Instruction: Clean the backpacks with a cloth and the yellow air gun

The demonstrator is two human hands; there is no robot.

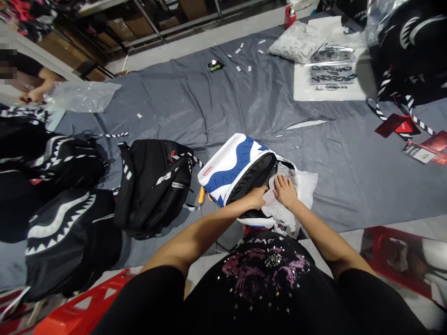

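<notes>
Tablecloth [244, 107]: left grip [257, 198] part-hidden at backpack [240, 160], can't tell; right grip [285, 190] wide on wrapping [308, 184].

Backpack [226, 170]: wht w/ wavy blue band, zigzag edge, sm. red label [208, 170], blk lining [249, 181]. Crumpled paper [309, 184]: wht. Striped-strap backpack [150, 200]: blk w/ wht lettering, blk/wht diag. stripes. Shark-mouth backpack [75, 239]: blk, wht teeth, lt. gray curve. Tabletop [237, 102]: gray. Hang tags [393, 124]: mostly red. T-shirt [265, 277]: blk w/ pink print & silvery studs.
</notes>
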